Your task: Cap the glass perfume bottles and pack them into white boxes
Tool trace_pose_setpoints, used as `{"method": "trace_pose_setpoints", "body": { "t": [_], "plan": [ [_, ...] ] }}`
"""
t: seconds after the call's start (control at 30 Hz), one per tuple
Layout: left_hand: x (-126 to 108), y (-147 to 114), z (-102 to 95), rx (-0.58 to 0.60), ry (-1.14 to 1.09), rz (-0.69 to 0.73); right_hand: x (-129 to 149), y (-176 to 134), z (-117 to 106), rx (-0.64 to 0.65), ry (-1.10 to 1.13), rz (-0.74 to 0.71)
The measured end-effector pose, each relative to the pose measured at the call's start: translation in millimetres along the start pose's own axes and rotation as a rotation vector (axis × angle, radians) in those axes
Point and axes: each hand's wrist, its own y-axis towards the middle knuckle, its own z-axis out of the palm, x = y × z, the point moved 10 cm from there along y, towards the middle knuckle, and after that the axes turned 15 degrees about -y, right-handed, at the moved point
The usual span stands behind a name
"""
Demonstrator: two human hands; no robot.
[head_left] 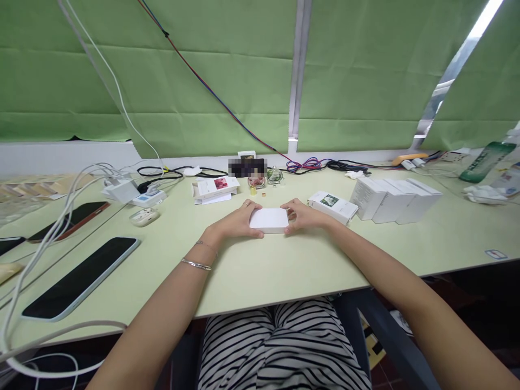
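A small plain white box (268, 219) lies flat on the table in front of me. My left hand (240, 221) grips its left end, thumb at the near corner and fingers at the far side. At the other end my right hand (301, 216) holds it the same way, thumb and fingers closed on the edge. To the right of my right hand lies a white box with a white-flower picture (333, 206). Beyond my left hand rests an open white box with a red picture (217, 187).
Several white boxes (392, 200) stand in a row at right. Small glass items (274, 176) sit at the back near cables (309, 164). A phone (83, 276), white cables (30, 271) and an earbud case (144, 216) are at left; a green bottle (487, 161) is far right.
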Motion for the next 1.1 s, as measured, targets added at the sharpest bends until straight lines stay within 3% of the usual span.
{"method": "trace_pose_setpoints", "body": {
  "t": [0.37,0.47,0.57,0.63,0.7,0.77,0.87,0.97,1.1],
  "plan": [
    [1.7,1.3,0.9,-0.003,0.001,0.004,3.1,-1.0,-4.6,-0.015,-0.024,-0.007],
    [0.8,0.8,-6.4,-0.084,-0.030,0.029,-4.1,-4.5,-31.5,-0.129,-0.114,0.012],
    [5.2,-0.3,-13.0,-0.163,-0.058,0.021,-27.9,-16.8,-77.7,-0.363,-0.142,0.114],
    [10.7,0.2,-11.3,-0.158,-0.043,-0.014,-55.9,-31.8,-107.0,-0.543,-0.159,0.280],
    [13.7,1.3,-6.8,-0.126,-0.013,-0.037,-87.8,-47.5,-121.2,-0.639,-0.178,0.500],
    [13.6,2.1,-3.0,-0.100,0.016,-0.048,-114.7,-55.5,-117.4,-0.613,-0.139,0.668],
    [10.6,2.7,2.4,-0.060,0.056,-0.053,-128.3,-49.6,-98.3,-0.536,0.012,0.692],
    [8.3,3.8,9.8,-0.008,0.070,-0.043,-109.9,-31.8,-81.7,-0.550,0.168,0.545],
    [3.2,7.1,17.2,0.026,0.031,0.020,-58.9,1.3,-48.8,-0.500,0.533,0.227]
  ]
}}
